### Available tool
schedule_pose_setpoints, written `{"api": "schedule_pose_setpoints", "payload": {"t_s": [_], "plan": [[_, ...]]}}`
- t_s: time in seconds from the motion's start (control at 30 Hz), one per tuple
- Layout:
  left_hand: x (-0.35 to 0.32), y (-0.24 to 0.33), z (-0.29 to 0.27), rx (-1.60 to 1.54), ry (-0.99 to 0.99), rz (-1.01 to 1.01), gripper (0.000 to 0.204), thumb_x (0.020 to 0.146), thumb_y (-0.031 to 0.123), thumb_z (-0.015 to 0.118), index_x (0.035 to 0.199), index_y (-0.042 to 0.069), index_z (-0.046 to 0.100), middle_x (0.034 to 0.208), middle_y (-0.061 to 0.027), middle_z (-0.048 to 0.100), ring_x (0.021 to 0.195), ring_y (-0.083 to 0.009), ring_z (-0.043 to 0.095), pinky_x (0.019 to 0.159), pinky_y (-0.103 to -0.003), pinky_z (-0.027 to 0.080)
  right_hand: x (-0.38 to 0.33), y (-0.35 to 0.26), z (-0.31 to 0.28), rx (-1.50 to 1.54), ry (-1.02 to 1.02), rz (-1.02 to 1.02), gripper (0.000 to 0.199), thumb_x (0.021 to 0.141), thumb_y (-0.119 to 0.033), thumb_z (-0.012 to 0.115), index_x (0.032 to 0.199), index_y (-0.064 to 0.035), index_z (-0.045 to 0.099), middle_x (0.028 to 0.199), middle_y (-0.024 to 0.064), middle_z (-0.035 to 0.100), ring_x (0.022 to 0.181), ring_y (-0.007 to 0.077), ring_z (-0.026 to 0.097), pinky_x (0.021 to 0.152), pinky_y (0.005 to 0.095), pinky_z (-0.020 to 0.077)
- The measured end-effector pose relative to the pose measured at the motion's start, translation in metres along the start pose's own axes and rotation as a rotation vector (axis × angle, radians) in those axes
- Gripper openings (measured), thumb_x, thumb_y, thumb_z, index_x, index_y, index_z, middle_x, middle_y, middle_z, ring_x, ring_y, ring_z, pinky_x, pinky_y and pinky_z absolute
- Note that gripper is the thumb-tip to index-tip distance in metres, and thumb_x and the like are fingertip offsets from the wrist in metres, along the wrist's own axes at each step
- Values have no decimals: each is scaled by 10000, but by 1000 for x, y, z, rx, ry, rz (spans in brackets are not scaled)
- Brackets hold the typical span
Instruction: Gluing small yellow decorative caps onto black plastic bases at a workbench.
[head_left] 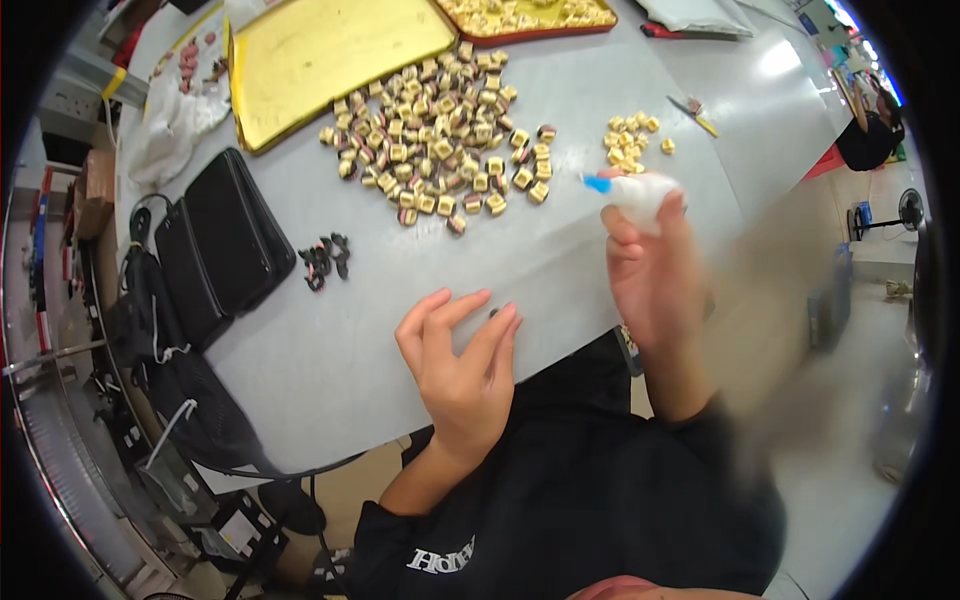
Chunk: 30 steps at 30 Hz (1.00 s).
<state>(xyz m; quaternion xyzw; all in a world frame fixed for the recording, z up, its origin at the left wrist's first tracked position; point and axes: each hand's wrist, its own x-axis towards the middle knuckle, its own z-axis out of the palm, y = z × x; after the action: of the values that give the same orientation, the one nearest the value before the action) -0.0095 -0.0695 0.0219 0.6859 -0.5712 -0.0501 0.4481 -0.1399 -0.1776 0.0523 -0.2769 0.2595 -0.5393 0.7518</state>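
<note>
My right hand [655, 265] is raised over the right part of the table and grips a small white squeeze bottle [640, 195]. The bottle's blue tip [597, 184] points left. Near the table's front edge, my left hand [460, 370] is held with its fingers bent and the fingertips close together. A small dark piece [494, 313] shows at those fingertips, too small to name. Beyond both hands lies a heap of small cream-and-dark block-shaped pieces [430, 150]. To its right sits a little group of plain cream pieces [627, 140].
A black folding case [225, 235] lies at the left, beside several black curved pieces [325, 260]. Farther back are a yellow tray [340, 60] and a red-rimmed tray [540, 38] of cream pieces. Yellow-handled tweezers [695, 115] rest at the right. Another person [870, 125] is far right.
</note>
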Motion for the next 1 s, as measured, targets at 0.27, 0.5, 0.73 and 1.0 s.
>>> {"api": "schedule_pose_setpoints", "payload": {"t_s": [0.27,0.5,0.73,1.0], "plan": [[-2,8,-2,30,-28,37,200,718,60,669,914,21,657,989,-99,561,1020,-291,471,859,-373,390,-24,20,-17,-141,-238,3,283,813,-55,594,1041,-37,427,1060,140,530,1032,220,519,870,324,417],[-7,19,-1,-609,-22,-73,465,873,289,537,1136,-87,464,1092,-200,486,1052,-291,475,869,-392,400,-52,37,-3,-287,-416,-24,229,791,-25,611,989,-1,498,1029,105,532,974,204,519,847,317,414],[-4,21,10,-810,-12,-177,538,898,426,443,1133,-55,393,1185,-195,458,1013,-249,500,873,-358,398,-33,8,-7,-947,-533,-409,94,813,-51,562,873,4,610,924,112,565,858,233,560,758,306,449],[0,11,-8,-916,79,-381,386,927,315,427,1060,-47,446,893,-148,599,605,-104,494,567,-229,397,171,-118,-100,-1994,-97,-1032,134,745,-23,558,866,-42,610,961,111,530,917,243,526,775,355,436]]}}
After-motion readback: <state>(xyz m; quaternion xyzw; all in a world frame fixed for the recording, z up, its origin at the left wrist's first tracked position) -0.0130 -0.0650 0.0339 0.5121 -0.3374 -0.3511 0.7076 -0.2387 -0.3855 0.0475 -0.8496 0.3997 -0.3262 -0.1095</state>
